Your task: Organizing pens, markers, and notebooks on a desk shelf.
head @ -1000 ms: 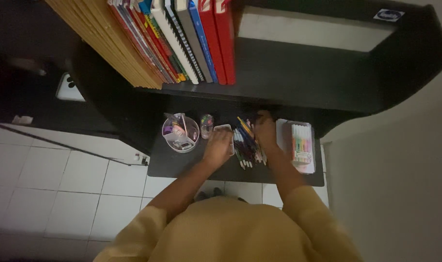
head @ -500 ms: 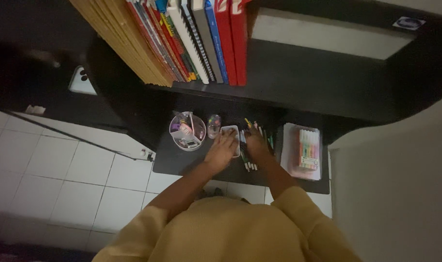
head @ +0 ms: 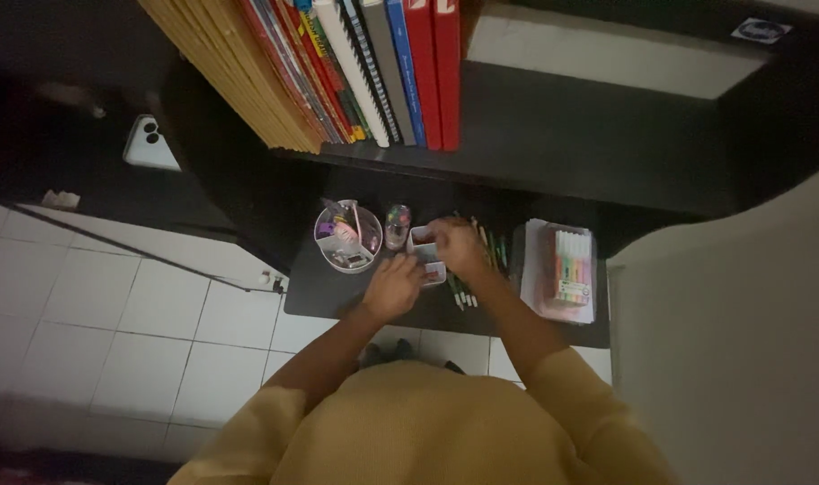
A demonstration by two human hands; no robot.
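A: Status of the hands?

B: I see the left hand (head: 393, 286) flat against the small white box (head: 424, 251) on the lower shelf (head: 324, 292). Right hand (head: 459, 249) grips its far side, fingers closed on it.

A: Remaining?

B: Pens (head: 481, 260) lie loose beside it.

Two hands (head: 393, 286); one round divided holder (head: 346, 235); one small white box (head: 424, 252); one highlighter pack (head: 571, 267)

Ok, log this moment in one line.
left hand: on small white box | right hand: over box, by pens | grip: unclear
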